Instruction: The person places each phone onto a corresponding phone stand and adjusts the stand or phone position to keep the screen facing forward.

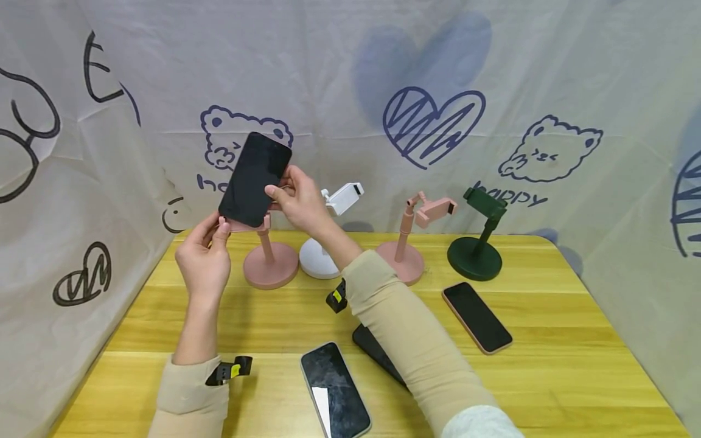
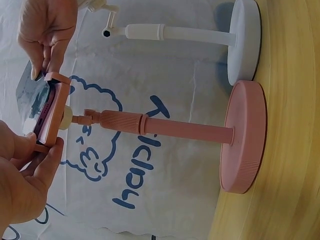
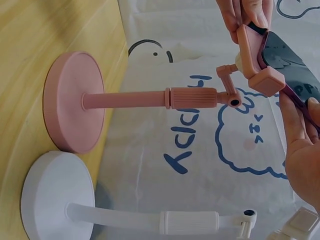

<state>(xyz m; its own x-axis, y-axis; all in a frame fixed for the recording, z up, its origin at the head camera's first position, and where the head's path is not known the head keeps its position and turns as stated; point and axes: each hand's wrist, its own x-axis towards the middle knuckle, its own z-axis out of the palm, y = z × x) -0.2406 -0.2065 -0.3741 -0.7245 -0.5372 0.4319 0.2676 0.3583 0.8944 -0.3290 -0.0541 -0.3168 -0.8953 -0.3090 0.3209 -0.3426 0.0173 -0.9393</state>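
Observation:
A dark smartphone leans up and to the right, its lower edge in the clamp of the left pink phone stand. My left hand pinches the clamp's left end, thumb at the phone's bottom edge. With thumb on the screen and fingers behind, my right hand grips the phone by its right edge. In the left wrist view the pink clamp lies between both hands, the phone's port edge inside it. The right wrist view shows the clamp from its other end, with the phone passing through it.
A white phone stand is just right of the held one. Beyond it are another pink stand and a dark green stand. Three phones lie on the wooden table, one partly under my right forearm. A printed cloth hangs behind.

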